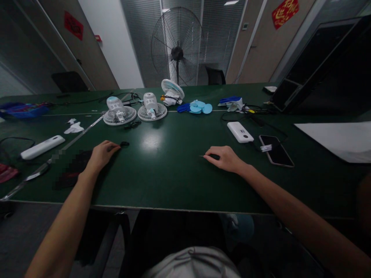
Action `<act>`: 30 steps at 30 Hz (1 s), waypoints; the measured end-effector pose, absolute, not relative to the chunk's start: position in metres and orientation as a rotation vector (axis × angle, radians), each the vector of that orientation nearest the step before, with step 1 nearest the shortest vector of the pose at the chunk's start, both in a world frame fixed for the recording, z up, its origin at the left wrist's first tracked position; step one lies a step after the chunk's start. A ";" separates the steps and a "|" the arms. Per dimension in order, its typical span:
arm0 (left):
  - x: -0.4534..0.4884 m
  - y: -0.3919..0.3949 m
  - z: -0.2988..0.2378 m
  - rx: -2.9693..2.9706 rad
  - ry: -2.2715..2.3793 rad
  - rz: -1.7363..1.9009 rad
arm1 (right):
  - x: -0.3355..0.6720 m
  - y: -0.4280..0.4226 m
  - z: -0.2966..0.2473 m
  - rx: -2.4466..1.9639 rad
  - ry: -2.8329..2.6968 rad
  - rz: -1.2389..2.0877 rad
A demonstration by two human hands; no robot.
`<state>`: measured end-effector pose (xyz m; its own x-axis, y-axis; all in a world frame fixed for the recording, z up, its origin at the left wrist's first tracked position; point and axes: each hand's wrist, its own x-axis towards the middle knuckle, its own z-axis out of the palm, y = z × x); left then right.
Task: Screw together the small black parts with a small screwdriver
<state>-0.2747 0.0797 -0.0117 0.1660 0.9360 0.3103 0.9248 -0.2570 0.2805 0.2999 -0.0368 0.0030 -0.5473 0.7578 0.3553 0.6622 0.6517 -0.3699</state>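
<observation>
Both my hands rest on a dark green table (162, 177). My left hand (102, 153) lies knuckles up with its fingers curled, and its fingertips touch a small black part (124, 144). My right hand (224, 158) is closed around a thin screwdriver (209, 156) with a dark handle, its metal tip pointing left. Farther back stand three small white desk fans (119, 112) (152, 107) (172, 92), two of them face down on their grilles. Loose light blue fan blades (199, 107) lie beside them.
A white power bank (240, 131) and a black phone (276, 155) joined by a cable lie right of my right hand. A white bar-shaped device (42, 147) and a long metal rod (52, 158) lie at left. A large floor fan (176, 46) stands behind the table. Black monitor (313, 65) at right.
</observation>
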 end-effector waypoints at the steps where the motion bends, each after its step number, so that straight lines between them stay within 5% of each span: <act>1: -0.274 0.079 -0.011 2.407 1.899 0.647 | 0.300 -0.037 0.003 -1.104 -2.384 0.265; 17: -0.233 0.072 -0.003 2.265 1.873 0.995 | 0.300 -0.037 0.004 -1.105 -2.376 0.275; 30: -0.224 0.080 -0.004 2.396 1.804 0.905 | 0.299 -0.035 0.002 -1.128 -2.386 0.235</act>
<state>-0.2245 0.0802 -0.0036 0.1701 0.8835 0.4364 0.8781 -0.3369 0.3398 0.2992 -0.0349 0.0015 -0.5408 0.7630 0.3542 0.6793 0.6445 -0.3511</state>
